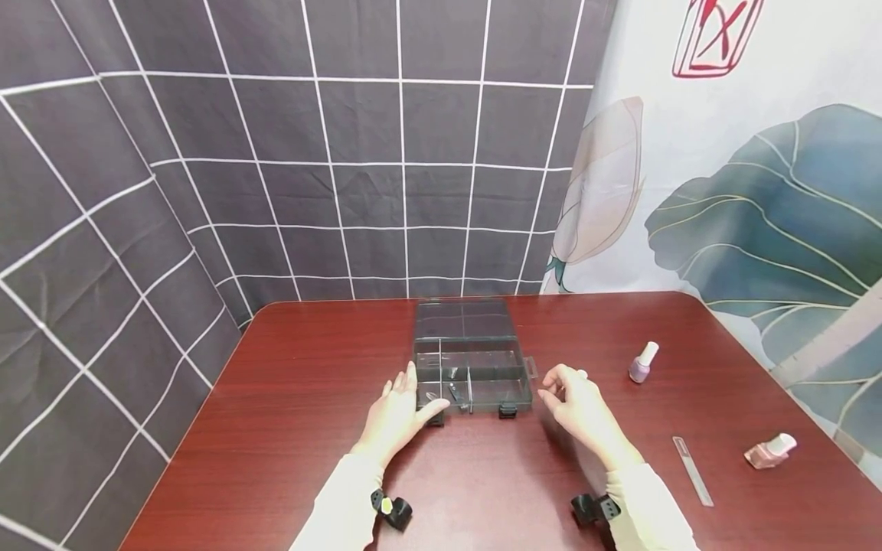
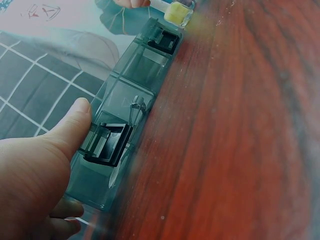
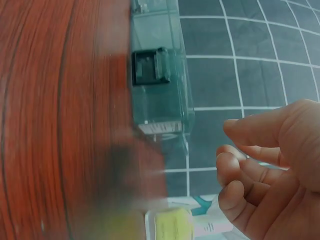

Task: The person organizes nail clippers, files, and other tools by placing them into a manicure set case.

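A smoky clear compartment case (image 1: 496, 394) lies on the table with its lid (image 1: 463, 317) raised at the back. Small metal pieces (image 2: 137, 107) lie in its front compartments, their kind hard to make out. My left hand (image 1: 394, 417) rests at the case's front left corner, fingers straight along the side and thumb by a black latch (image 2: 109, 145). Right of the case, my right hand (image 1: 582, 409) hovers with loosely bent fingers (image 3: 229, 165) and nothing visible between them. Close by stands a yellow nail polish bottle (image 3: 172, 225) with a white cap, mostly hidden behind that hand in the head view.
A purple nail polish bottle (image 1: 639, 363) stands upright to the right. Nearer me are a clear-handled nail file (image 1: 693, 471) and a pink nail polish bottle (image 1: 768, 451) lying tilted. Grey checked cloth (image 1: 358, 191) hangs behind the table (image 1: 310, 367).
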`<state>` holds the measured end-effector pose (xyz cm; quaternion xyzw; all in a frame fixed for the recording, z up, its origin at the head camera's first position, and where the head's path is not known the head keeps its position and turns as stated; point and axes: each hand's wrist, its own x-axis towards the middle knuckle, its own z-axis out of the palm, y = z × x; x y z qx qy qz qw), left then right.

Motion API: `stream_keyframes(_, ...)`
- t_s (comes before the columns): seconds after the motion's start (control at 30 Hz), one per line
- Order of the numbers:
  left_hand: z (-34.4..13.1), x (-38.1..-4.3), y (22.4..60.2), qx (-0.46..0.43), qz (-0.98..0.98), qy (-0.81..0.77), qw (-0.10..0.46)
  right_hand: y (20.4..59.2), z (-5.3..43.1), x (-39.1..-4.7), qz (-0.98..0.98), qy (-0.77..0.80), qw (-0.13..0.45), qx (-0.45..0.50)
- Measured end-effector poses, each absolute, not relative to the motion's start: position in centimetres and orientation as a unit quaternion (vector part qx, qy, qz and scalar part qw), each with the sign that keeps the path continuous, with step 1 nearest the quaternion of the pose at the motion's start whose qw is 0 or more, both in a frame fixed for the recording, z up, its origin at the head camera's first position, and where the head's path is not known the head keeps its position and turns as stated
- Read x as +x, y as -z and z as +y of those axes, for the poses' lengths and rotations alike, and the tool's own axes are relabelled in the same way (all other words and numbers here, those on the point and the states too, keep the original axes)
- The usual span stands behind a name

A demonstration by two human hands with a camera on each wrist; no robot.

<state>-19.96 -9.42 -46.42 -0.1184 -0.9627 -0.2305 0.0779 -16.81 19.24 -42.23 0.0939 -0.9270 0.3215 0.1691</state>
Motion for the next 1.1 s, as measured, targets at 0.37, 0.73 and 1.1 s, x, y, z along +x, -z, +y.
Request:
stream_keyframes(0.37,-9.3,-20.1,46.5,-0.120,-0.962,0.232,0.076,42.1,21.3,-16.0,-0.930,-0.314,0.180,0.072)
stream_keyframes(0.73,-9.6,-19.9,46.3,-0.118,-0.963,0.235,0.065,42.3,22.8,-14.8,-0.931,-0.303,0.196,0.047)
stream_keyframes(1.1,-9.5,-19.8,46.0,-0.119,-0.961,0.241,0.063,42.4,24.9,-13.5,-0.935,-0.294,0.197,0.015)
